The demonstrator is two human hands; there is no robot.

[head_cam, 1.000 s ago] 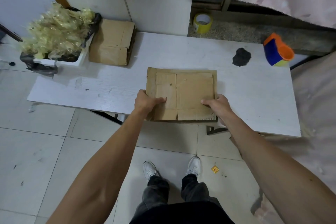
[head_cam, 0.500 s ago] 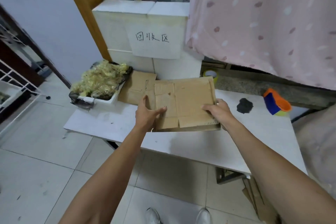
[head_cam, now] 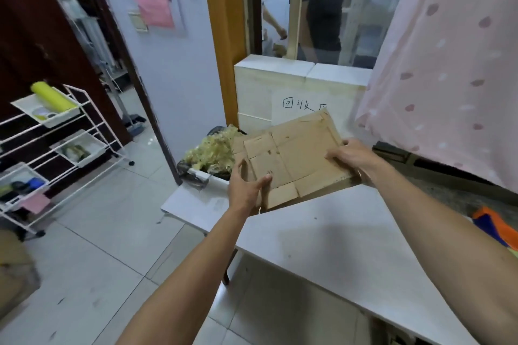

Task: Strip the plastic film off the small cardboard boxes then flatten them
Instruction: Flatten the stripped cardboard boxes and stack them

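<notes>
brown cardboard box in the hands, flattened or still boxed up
Flattened: the brown cardboard box is a flat sheet, flaps in one plane, gripped at its sides by the left hand and right hand.

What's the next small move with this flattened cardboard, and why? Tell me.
Probably lower the flattened cardboard onto the table beside the tray of stripped film: the left hand and right hand grip its opposite edges, and it hangs above that far corner.
</notes>
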